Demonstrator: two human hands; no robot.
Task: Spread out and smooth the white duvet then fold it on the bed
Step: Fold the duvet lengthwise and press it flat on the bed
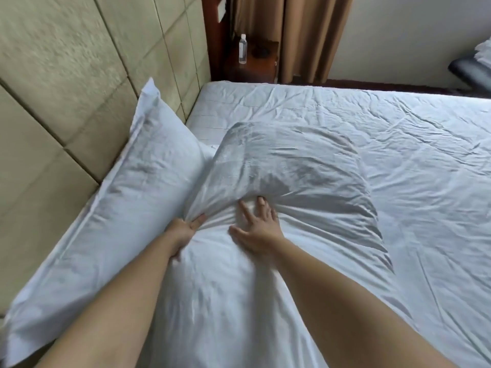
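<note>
Both forearms are stretched over the white duvet (265, 301) — a corner is being handled near the bed's (212, 107) head.

From the head view, a bunch of duvet fabric is pinched by the left hand (183, 229) beside the pillow (127, 197), while the right hand (255, 229) is pressed on the cloth with fingers spread. A puffed, doubled-back corner stands beyond them, so spreading is judged unfinished — next, that corner must be drawn flat toward the headboard (66, 88).

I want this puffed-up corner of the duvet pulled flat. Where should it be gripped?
Grip the duvet at its free raised edge by the pillow, from the headboard side. The left hand already pinches gathered cloth there; the right hand only presses.
</note>
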